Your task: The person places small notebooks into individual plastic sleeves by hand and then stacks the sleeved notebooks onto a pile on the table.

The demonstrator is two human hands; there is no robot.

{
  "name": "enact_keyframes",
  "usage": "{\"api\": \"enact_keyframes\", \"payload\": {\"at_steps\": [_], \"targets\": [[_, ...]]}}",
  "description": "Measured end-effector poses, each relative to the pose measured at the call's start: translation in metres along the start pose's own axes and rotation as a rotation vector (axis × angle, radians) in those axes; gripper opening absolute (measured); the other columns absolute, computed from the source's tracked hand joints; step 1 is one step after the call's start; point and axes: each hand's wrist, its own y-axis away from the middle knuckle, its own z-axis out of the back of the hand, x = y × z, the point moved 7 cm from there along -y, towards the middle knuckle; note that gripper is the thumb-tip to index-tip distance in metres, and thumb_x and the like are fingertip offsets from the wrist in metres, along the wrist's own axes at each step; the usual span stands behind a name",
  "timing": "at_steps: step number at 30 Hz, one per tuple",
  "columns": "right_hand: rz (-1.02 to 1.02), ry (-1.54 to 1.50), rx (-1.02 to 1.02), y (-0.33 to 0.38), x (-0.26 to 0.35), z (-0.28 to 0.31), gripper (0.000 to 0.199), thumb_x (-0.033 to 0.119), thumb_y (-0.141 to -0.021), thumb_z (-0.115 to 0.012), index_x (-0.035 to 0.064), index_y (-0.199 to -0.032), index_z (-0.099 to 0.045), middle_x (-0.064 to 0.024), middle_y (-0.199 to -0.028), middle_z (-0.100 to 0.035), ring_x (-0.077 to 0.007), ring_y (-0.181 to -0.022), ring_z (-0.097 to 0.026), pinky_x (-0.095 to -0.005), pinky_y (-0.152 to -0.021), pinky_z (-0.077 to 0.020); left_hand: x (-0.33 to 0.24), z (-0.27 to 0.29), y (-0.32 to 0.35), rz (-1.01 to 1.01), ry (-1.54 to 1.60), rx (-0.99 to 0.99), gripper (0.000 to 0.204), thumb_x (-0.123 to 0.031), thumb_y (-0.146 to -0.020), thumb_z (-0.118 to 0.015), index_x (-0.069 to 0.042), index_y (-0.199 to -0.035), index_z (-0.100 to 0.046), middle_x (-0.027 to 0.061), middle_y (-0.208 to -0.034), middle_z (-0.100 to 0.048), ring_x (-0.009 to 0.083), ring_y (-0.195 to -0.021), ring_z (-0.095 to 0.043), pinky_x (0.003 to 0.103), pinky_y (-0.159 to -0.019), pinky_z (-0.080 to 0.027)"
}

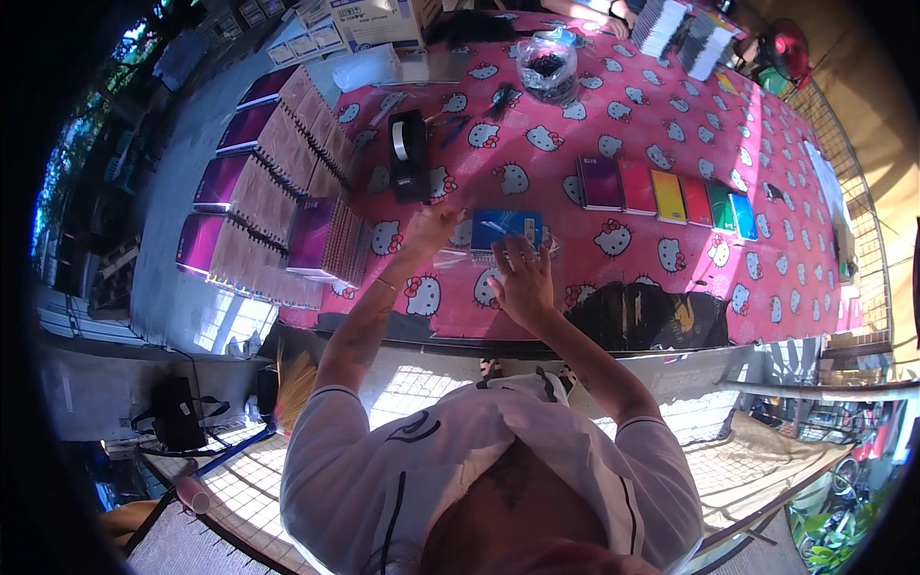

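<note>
A blue notebook (507,228) lies in a clear plastic sleeve (456,257) on the pink patterned tablecloth (613,134), right in front of me. My left hand (430,228) pinches the left edge of the sleeve beside the notebook. Over the notebook's near edge rests my right hand (522,278), fingers spread and pressing on the sleeve. A row of several notebooks (666,195) in purple, red, yellow, green and blue lies just to the right.
Stacks of purple spiral notebooks (264,192) fill the table's left side. A black tape dispenser (409,153) stands beyond my left hand. A clear bag of dark items (546,67) and more stacks (685,34) sit at the far end. A dark patch (647,316) marks the near edge.
</note>
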Motion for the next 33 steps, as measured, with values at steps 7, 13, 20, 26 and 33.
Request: {"api": "enact_keyframes", "payload": {"at_steps": [7,13,20,26,33], "targets": [[-0.033,0.007,0.035,-0.005,-0.001,-0.003,0.071,0.043,-0.084,-0.069,0.0168,-0.145,-0.044,-0.0126,-0.146,-0.04,-0.0339,-0.136,-0.037,-0.0611,-0.108,-0.0301,-0.062,-0.041,-0.09,-0.396,-0.121,0.018,0.017,-0.022,-0.086,-0.065,-0.006,-0.086,-0.071,0.0161,-0.088,-0.071,0.0351,-0.082,-0.069,0.045,-0.076,-0.055],[-0.031,0.033,0.061,-0.003,-0.002,-0.008,0.071,0.041,-0.083,-0.071,0.0176,-0.145,-0.044,-0.0129,-0.145,-0.042,-0.033,-0.136,-0.039,-0.0606,-0.108,-0.0308,-0.029,-0.1,-0.126,-0.327,-0.166,0.339,0.01,-0.014,-0.078,-0.066,-0.004,-0.079,-0.066,0.0141,-0.082,-0.065,0.0348,-0.084,-0.064,0.047,-0.075,-0.051],[-0.017,0.027,0.043,-0.006,-0.003,-0.003,0.069,0.037,-0.082,-0.072,0.0166,-0.143,-0.046,-0.0129,-0.144,-0.044,-0.0327,-0.135,-0.04,-0.0598,-0.106,-0.0321,-0.072,-0.076,-0.105,-0.67,-0.435,0.052,0.014,-0.014,-0.076,-0.065,-0.005,-0.086,-0.062,0.014,-0.089,-0.065,0.0315,-0.087,-0.063,0.045,-0.081,-0.044],[0.036,0.011,0.054,-0.006,-0.002,-0.004,0.068,0.032,-0.08,-0.073,0.0134,-0.141,-0.049,-0.0164,-0.143,-0.044,-0.0363,-0.132,-0.042,-0.0558,-0.106,-0.035,-0.089,-0.055,-0.076,-0.756,-0.538,-0.104,0.02,-0.014,-0.075,-0.067,-0.007,-0.092,-0.061,0.0113,-0.08,-0.066,0.0294,-0.085,-0.062,0.042,-0.083,-0.037],[0.134,0.055,-0.003,-0.008,-0.014,-0.016,0.069,0.034,-0.081,-0.071,0.0139,-0.142,-0.048,-0.016,-0.14,-0.045,-0.037,-0.128,-0.043,-0.0513,-0.103,-0.0394,-0.116,-0.046,-0.041,-0.597,-0.476,0.006,0.022,-0.009,-0.079,-0.058,-0.007,-0.1,-0.062,0.0172,-0.08,-0.068,0.0356,-0.078,-0.068,0.046,-0.082,-0.046]]}}
